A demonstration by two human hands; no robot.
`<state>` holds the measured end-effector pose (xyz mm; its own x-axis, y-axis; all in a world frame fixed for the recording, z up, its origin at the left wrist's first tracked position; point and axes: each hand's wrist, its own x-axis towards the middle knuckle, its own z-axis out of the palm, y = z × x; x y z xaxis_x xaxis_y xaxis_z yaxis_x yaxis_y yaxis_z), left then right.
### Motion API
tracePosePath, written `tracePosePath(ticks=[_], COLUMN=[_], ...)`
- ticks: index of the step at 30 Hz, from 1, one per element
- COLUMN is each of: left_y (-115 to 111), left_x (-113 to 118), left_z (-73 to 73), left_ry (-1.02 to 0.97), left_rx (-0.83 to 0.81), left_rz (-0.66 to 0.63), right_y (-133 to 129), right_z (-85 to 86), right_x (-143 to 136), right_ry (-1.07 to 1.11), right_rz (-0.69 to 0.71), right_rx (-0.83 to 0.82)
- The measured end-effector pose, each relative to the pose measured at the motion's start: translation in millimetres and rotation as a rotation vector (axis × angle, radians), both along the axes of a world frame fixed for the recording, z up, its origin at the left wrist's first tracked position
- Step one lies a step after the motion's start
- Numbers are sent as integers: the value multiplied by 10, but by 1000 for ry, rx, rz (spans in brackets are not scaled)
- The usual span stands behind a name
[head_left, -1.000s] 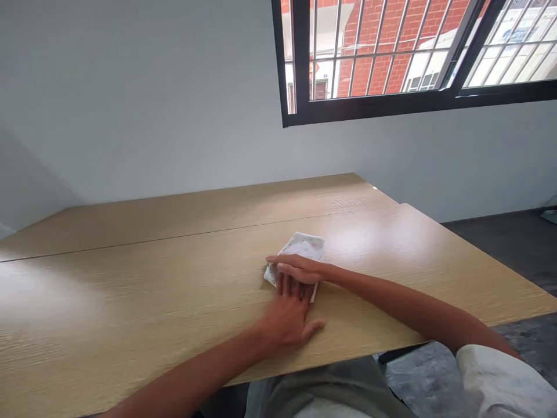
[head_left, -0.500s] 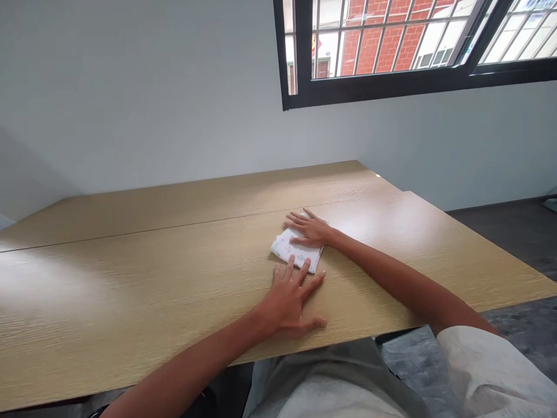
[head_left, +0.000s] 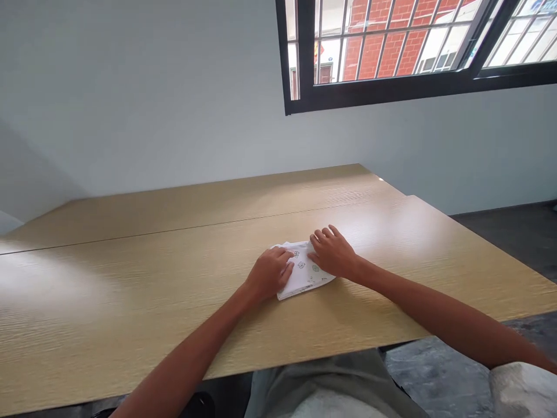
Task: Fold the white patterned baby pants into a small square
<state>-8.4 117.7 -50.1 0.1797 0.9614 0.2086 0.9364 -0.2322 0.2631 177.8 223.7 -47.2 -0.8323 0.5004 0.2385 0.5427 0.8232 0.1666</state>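
Note:
A folded white cloth (head_left: 303,271) with small printed figures lies on the wooden table (head_left: 152,278), near its front middle. My left hand (head_left: 270,271) is at the cloth's left edge, fingers curled over it with the thumb on top. On the right side, my right hand (head_left: 333,252) grips the cloth's upper right part, its fingers bent and the thumb resting on the fabric. The fingertips' undersides are hidden. The cloth's lower edge faces me and shows its layers.
Behind the table stands a pale wall (head_left: 174,98) with a dark-framed barred window (head_left: 383,93) at the upper right. A thin seam crosses the tabletop. The table's front edge runs just before my lap, and grey floor (head_left: 439,377) shows below.
Both hands have gone from lying spread to curled on the cloth's two sides. My left hand moved up and left, my right hand right and nearer. The cloth has turned and come closer to me.

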Motion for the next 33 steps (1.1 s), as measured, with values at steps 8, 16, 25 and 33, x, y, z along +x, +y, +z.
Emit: tracePosePath(ticks=[8,16,25,33], left_y=[26,-7,53,119], left_x=[236,66,-351,-497], left_z=[-257,-228,-177,5], left_ry=[43,137,147,86], left_rx=[-86,-148,-297,-42], left_rz=[-66,25,149,229], right_y=[-185,7,267,535], right_z=[-326,-348,-287,-78], right_x=[-165,76,261,396], right_ry=[239,59,110,303], right_rz=[277,151,29,26], right_rx=[-361,-263,-359,-604])
